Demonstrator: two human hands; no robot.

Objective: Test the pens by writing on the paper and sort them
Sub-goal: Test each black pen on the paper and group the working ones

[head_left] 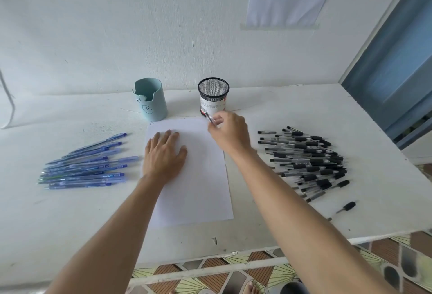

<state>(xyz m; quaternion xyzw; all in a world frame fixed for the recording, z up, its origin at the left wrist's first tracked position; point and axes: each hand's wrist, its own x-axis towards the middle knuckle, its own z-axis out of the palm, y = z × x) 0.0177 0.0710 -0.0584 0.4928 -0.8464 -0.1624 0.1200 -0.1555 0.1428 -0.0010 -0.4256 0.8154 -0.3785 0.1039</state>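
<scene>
Now my left hand (163, 153) lies flat with fingers spread, pressing the paper (198, 188) to the tabletop (70, 223). My right hand (230, 133) pinches a pen (210, 119) over the sheet's far right corner, just in front of the mesh cup (213, 96). I take this as the test stroke: I'd lower the tip onto that corner, draw one short light line, and hold the sheet firm against sliding. Black pens (308, 160) lie right, blue pens (88, 165) left.

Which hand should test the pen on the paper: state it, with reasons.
Right. The right hand pinches a pen at the top right corner of the paper; the left hand lies flat on the paper, holding nothing.
</scene>
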